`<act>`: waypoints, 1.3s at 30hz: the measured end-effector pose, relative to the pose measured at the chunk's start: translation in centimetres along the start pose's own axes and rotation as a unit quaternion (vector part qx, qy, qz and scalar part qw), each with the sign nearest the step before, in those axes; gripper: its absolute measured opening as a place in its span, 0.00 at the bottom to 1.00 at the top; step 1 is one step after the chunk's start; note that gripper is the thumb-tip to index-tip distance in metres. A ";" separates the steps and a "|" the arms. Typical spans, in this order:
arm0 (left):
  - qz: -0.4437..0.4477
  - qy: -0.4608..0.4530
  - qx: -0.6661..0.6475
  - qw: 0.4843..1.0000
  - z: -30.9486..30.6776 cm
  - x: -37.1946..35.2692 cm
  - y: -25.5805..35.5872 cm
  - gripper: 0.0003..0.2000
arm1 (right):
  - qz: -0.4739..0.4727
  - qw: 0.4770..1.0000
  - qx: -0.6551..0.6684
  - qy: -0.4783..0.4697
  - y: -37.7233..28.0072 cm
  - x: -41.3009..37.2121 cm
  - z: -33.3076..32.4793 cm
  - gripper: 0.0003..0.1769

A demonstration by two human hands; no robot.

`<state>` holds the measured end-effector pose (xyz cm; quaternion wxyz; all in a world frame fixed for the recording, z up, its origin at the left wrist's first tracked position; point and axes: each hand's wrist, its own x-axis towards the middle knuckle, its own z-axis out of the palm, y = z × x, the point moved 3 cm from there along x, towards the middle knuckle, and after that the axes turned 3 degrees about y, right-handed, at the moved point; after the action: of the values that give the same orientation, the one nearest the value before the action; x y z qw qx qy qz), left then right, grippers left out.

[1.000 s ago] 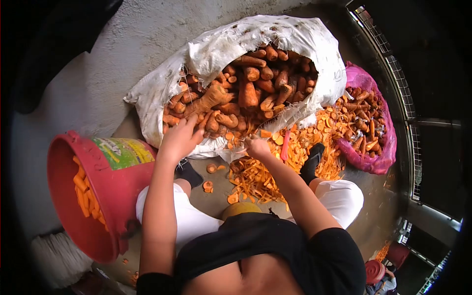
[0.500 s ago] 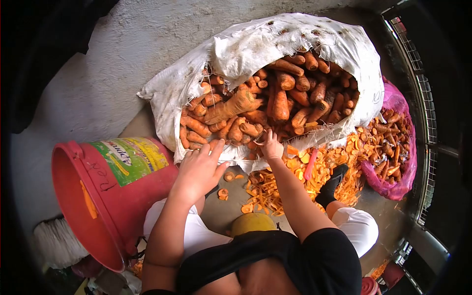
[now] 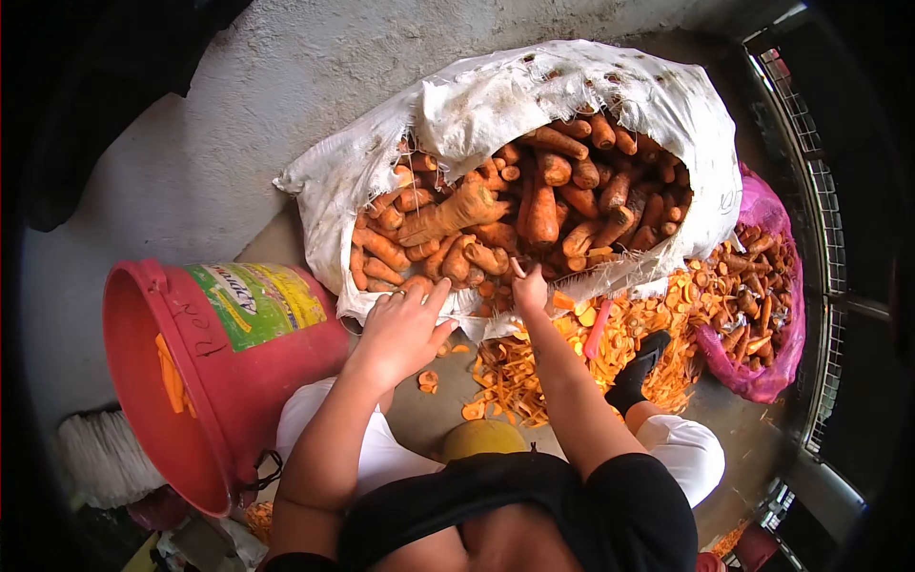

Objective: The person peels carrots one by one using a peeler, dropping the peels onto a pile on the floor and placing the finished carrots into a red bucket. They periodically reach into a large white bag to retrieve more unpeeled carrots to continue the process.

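A white woven sack (image 3: pixel 334 172) lies open on its side, full of unpeeled carrots (image 3: pixel 543 214). My left hand (image 3: pixel 405 332) rests at the sack's lower left edge, fingers apart, beside the nearest carrots and holding nothing. To its right, my right hand (image 3: pixel 530 289) is at the lower edge of the opening with its fingers drawn together; what they hold is too small to make out. Orange peelings and slices (image 3: pixel 510 367) are heaped below the sack, and a pink-red handle (image 3: pixel 599 329) lies on them.
At the left, a tipped red bucket (image 3: pixel 267 381) has a few peeled carrots (image 3: pixel 172 377) inside. A pink mesh sack (image 3: pixel 762 381) of carrot pieces stands at the right, near a metal grille (image 3: pixel 827 219). Something yellow (image 3: pixel 481 439) is between my legs.
The view has shifted slightly. My right hand's fingers have drawn together at the sack's edge, and my left hand stays spread at its place. More orange pieces show inside the bucket.
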<state>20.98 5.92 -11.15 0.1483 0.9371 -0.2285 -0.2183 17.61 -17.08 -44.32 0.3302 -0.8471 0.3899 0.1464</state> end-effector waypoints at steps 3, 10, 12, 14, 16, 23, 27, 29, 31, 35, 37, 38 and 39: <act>0.001 0.005 0.001 1.000 0.0 0.2 -0.1 0.25 | 0.021 0.998 -0.004 -0.055 -1.6 0.1 0.6 0.35; -0.001 -0.005 0.007 1.000 0.2 0.6 -0.6 0.25 | -0.093 0.995 -0.008 -0.037 -1.7 -1.2 0.4 0.43; -0.003 -0.004 0.007 1.000 0.1 0.8 -0.4 0.25 | -0.043 0.997 -0.028 -0.060 -2.8 -1.1 -0.4 0.43; -0.009 -0.003 0.012 1.000 -0.2 0.9 -0.4 0.25 | -0.019 0.997 -0.029 -0.073 -3.7 -1.5 -1.2 0.42; -0.016 -0.003 0.013 1.000 -0.3 1.1 -0.4 0.25 | -0.030 0.998 0.017 -0.055 -2.3 -1.5 -0.4 0.39; -0.054 0.012 0.020 0.998 -0.9 1.7 0.1 0.23 | 0.102 0.855 0.444 -0.247 0.9 -9.5 -6.2 0.12; -0.091 -0.030 -0.032 0.995 -1.4 1.8 1.2 0.24 | 0.121 0.722 0.594 -0.332 0.7 -14.4 -10.8 0.20; -0.100 -0.004 -0.148 0.984 -1.1 2.0 1.2 0.25 | 0.054 0.674 0.631 -0.381 -2.2 -16.6 -14.2 0.26; -0.082 0.028 -0.328 0.941 -1.6 1.7 2.7 0.31 | -0.014 0.644 0.652 -0.400 -5.4 -18.9 -17.3 0.32; -0.042 -0.090 -0.675 0.731 0.9 0.3 6.7 0.37 | -0.136 0.709 0.600 -0.344 -10.5 -23.4 -22.8 0.27; -0.008 -0.068 -0.776 0.627 0.5 -0.3 7.8 0.37 | -0.204 0.788 0.539 -0.218 -12.1 -25.2 -25.4 0.23; -0.024 -0.047 -0.778 0.626 0.3 -0.5 7.8 0.34 | -0.215 0.804 0.529 -0.165 -12.4 -25.8 -26.6 0.21; -0.041 -0.030 -0.781 0.622 0.3 -0.5 7.9 0.32 | -0.223 0.819 0.517 -0.112 -12.6 -26.3 -27.9 0.19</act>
<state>17.52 -0.63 -8.20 0.8087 0.4697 0.0627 -0.3485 9.67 -14.97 -4.81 0.7845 -0.5936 0.1689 -0.0607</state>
